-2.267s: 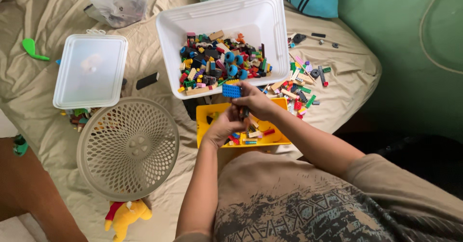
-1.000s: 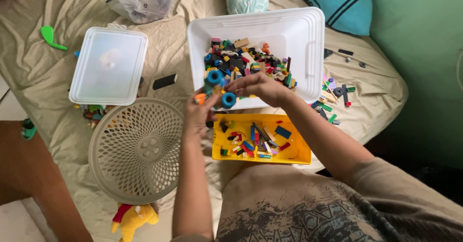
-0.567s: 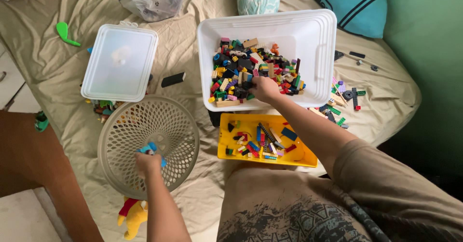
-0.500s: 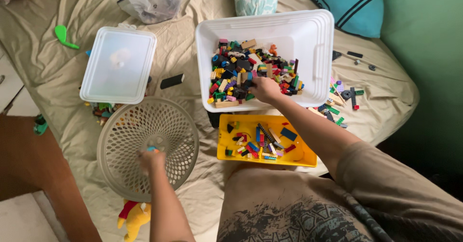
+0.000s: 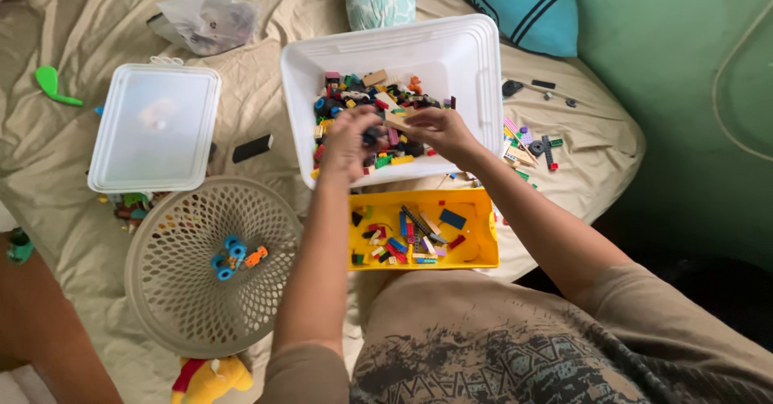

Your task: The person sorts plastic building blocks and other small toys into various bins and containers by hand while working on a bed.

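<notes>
Now left hand (image 5: 348, 142) back in white bin (image 5: 463, 50); wheeled toy (image 5: 233, 257) left in basket (image 5: 173, 307).

Your left hand (image 5: 348, 140) no longer hangs over the round basket (image 5: 161, 291); it is now in the white bin (image 5: 463, 50), its fingers just beside your right hand's fingers (image 5: 412, 121). The blue-wheeled piece (image 5: 232, 256) you held now lies in the basket, well apart from both.

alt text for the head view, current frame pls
Both hands, left hand and right hand, dig into a white bin of mixed colourful toy bricks on a beige sheet. Nearby sit a yellow tray of bricks and a beige mesh basket holding a small blue-wheeled toy.
</notes>
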